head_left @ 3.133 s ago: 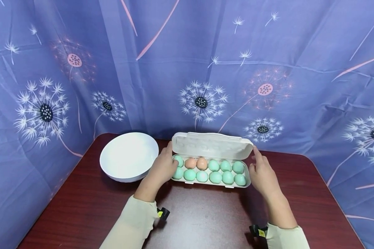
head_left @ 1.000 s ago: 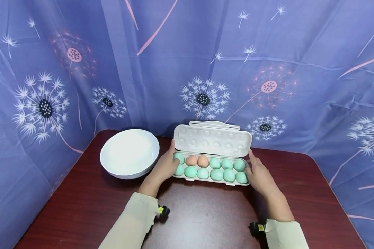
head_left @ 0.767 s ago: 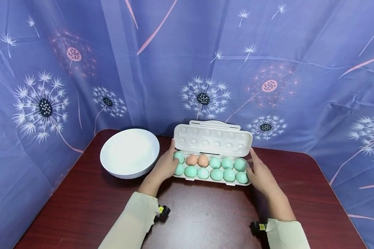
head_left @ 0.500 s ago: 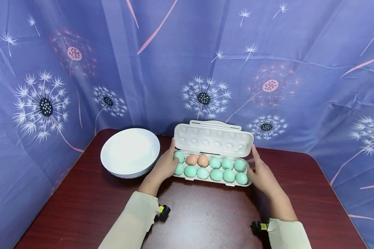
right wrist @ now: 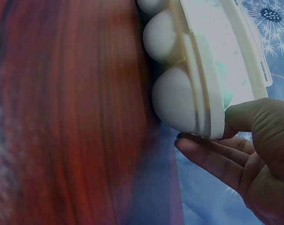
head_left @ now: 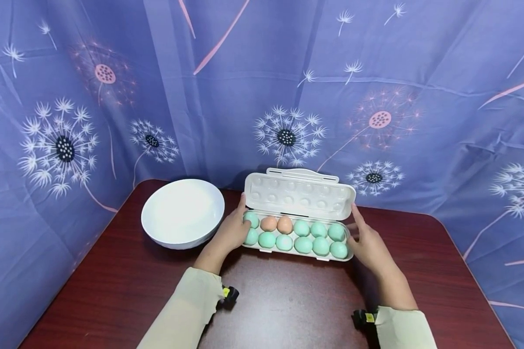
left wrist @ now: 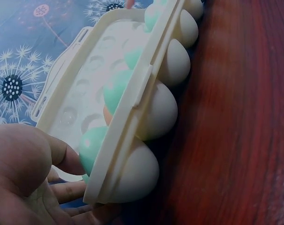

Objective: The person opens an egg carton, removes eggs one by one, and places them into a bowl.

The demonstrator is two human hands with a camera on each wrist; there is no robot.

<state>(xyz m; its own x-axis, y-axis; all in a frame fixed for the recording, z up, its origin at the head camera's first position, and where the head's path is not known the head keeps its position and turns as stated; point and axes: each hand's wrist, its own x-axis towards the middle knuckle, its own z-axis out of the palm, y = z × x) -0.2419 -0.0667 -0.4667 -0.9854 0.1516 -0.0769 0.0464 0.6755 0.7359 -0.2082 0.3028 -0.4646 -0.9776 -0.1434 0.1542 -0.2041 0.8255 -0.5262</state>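
A white plastic egg carton (head_left: 299, 255), its lid (head_left: 300, 196) tilted back, lies toward the back of the table. Two rows of eggs fill it: mostly pale green eggs (head_left: 303, 245), plus two orange-brown eggs (head_left: 277, 224) in the back row. My left hand (head_left: 231, 231) grips the carton's left end. In the left wrist view its thumb (left wrist: 66, 157) lies over the rim against a green egg. My right hand (head_left: 371, 247) holds the right end, thumb (right wrist: 238, 117) on the rim and fingers (right wrist: 212, 157) below it. Whether the carton touches the table is hard to tell.
A white bowl (head_left: 183, 213) stands left of the carton, close to my left hand. The dark red wooden table (head_left: 284, 295) extends in front. A blue curtain (head_left: 227, 121) with dandelion prints hangs right behind the table's back edge.
Since the earliest frame the carton's lid has swung farther back, showing its dimpled inside. Over the last second my right fingers shifted slightly along the right end; the left hand stayed put.
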